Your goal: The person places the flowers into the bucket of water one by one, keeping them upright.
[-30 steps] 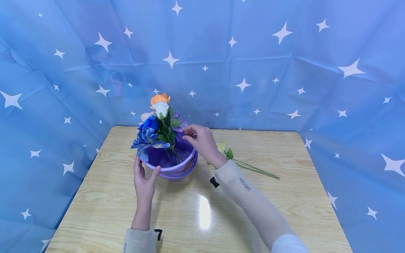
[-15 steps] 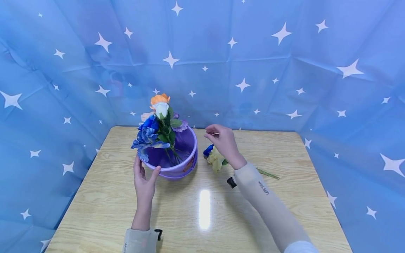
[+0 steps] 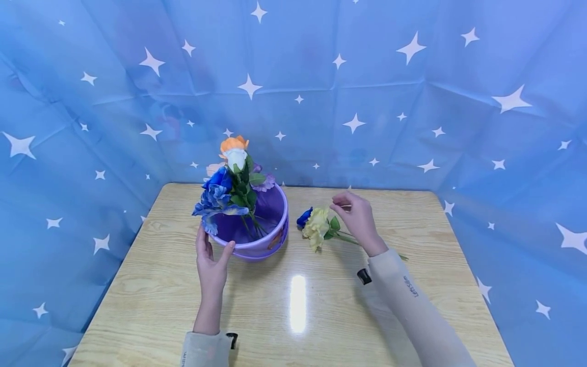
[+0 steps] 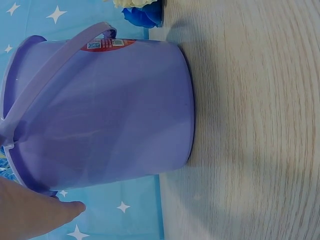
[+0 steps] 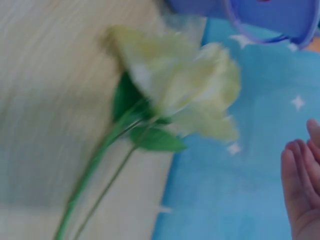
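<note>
A purple bucket stands upright on the table, holding artificial flowers: a blue flower, a white rose, an orange flower and a purple flower. My left hand holds the bucket's near left side, thumb at the rim; its fingers are partly hidden. To the right lie a pale yellow flower and a blue rose, stems pointing right. Just above their stems hovers my right hand, with nothing held and its fingers loosely bent. The right wrist view shows the yellow flower, blurred.
The wooden table reaches back to a blue curtain with white stars, which also closes in both sides. The bucket's handle hangs down along its outer wall.
My right hand has drawn back from the bucket to the right and now hangs above the lying stems, uncovering the yellow flower and blue rose. My left hand stays on the bucket.
</note>
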The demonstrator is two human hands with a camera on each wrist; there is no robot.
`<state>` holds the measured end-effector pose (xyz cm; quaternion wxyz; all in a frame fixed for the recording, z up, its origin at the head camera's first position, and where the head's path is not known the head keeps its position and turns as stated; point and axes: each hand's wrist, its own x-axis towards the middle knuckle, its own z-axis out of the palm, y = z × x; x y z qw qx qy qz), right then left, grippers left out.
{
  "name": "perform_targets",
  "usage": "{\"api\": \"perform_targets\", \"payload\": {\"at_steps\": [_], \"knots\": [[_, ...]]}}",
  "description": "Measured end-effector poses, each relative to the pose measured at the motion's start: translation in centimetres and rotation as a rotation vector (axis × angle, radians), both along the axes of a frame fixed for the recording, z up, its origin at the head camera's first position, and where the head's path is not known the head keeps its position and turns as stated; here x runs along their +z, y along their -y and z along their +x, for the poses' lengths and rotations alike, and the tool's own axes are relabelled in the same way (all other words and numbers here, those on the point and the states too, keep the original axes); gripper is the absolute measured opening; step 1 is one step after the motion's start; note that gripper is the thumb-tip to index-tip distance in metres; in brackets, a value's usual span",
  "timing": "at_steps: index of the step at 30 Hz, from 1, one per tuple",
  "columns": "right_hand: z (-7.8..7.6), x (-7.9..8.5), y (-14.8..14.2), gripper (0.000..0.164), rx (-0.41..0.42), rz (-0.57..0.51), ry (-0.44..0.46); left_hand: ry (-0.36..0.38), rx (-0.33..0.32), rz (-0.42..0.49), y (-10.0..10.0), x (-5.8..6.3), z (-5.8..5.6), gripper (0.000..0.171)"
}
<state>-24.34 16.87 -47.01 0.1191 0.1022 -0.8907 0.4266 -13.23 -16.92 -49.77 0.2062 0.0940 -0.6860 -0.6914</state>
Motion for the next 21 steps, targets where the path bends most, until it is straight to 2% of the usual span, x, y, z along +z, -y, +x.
{"api": "perform_targets", "payload": {"at_steps": [11,21], "knots": [[1.3,-4.5,-4.5,0.014,-0.072,0.069,0.047,-0.010,0.003,0.004,0.0,-0.1,0.0,0.084],[1.9,-7.8,-6.5,0.021,-0.085,0.118,0.161,-0.001,0.002,-0.002,-0.1,0.0,0.0,0.084]]}}
